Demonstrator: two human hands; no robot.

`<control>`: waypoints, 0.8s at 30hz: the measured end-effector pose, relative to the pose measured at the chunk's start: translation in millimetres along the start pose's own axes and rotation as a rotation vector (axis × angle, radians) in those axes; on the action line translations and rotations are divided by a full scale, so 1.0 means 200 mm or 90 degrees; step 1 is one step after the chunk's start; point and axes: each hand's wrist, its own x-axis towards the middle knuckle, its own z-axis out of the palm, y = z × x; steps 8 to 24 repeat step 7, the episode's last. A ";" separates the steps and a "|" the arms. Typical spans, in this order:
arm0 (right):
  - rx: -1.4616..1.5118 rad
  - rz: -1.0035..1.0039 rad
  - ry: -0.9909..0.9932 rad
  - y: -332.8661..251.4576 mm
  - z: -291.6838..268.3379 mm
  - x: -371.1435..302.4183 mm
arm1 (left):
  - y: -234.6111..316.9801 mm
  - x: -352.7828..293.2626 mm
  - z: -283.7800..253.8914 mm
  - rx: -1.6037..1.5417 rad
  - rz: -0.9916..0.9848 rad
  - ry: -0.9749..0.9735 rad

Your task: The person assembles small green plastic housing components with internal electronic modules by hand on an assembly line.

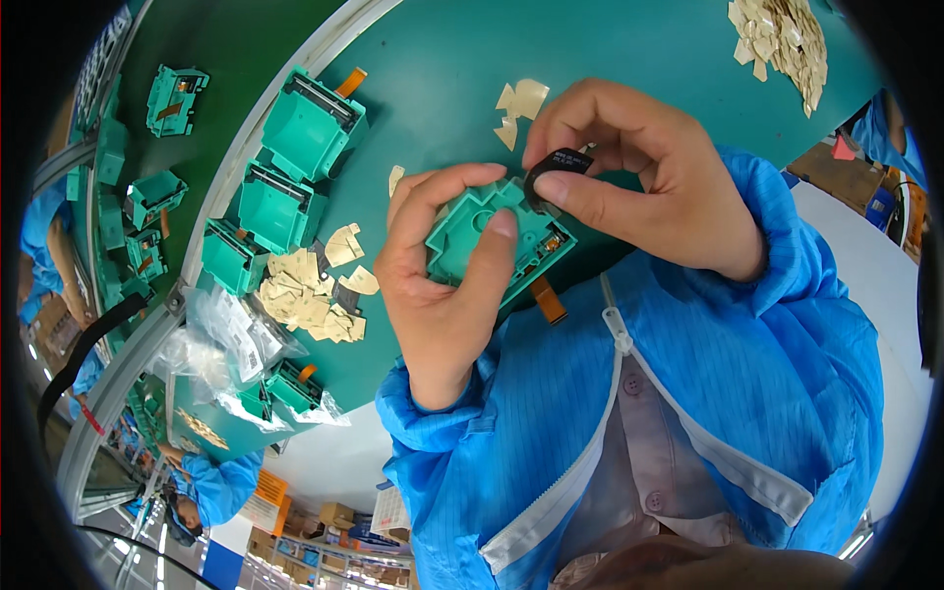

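Note:
My left hand is closed round a green plastic housing, its thumb lying across the inner face. An orange flat ribbon cable sticks out of the housing's lower edge, beside a small circuit part. Between the thumb and fingers of my right hand is a small black sticker-like piece with pale print. That piece sits right at the housing's upper right corner; whether it touches the housing I cannot tell. A few cream backing-paper scraps lie on the table just beyond my hands.
Several green housings stand in a row at the left along a metal rail. Near them are a heap of cream paper pieces and clear plastic bags. Another cream pile lies far right. Co-workers in blue sit beyond.

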 end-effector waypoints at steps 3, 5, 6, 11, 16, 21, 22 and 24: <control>0.005 -0.001 0.002 0.02 -0.01 -0.01 | -0.01 0.00 0.01 0.018 0.021 0.000; 0.002 -0.013 0.002 0.04 0.00 -0.01 | -0.02 0.00 0.01 0.019 0.029 0.002; -0.009 -0.025 0.010 0.04 0.00 -0.01 | -0.02 0.00 0.01 0.033 0.031 0.005; -0.021 -0.036 0.017 0.04 0.01 -0.01 | -0.02 0.00 0.02 0.046 0.034 0.007; -0.021 -0.036 0.017 0.04 0.01 -0.01 | -0.02 0.00 0.02 0.046 0.034 0.007; -0.021 -0.036 0.017 0.04 0.01 -0.01 | -0.02 0.00 0.02 0.046 0.034 0.007; -0.021 -0.036 0.017 0.04 0.01 -0.01 | -0.02 0.00 0.02 0.046 0.034 0.007; -0.021 -0.036 0.017 0.04 0.01 -0.01 | -0.02 0.00 0.02 0.046 0.034 0.007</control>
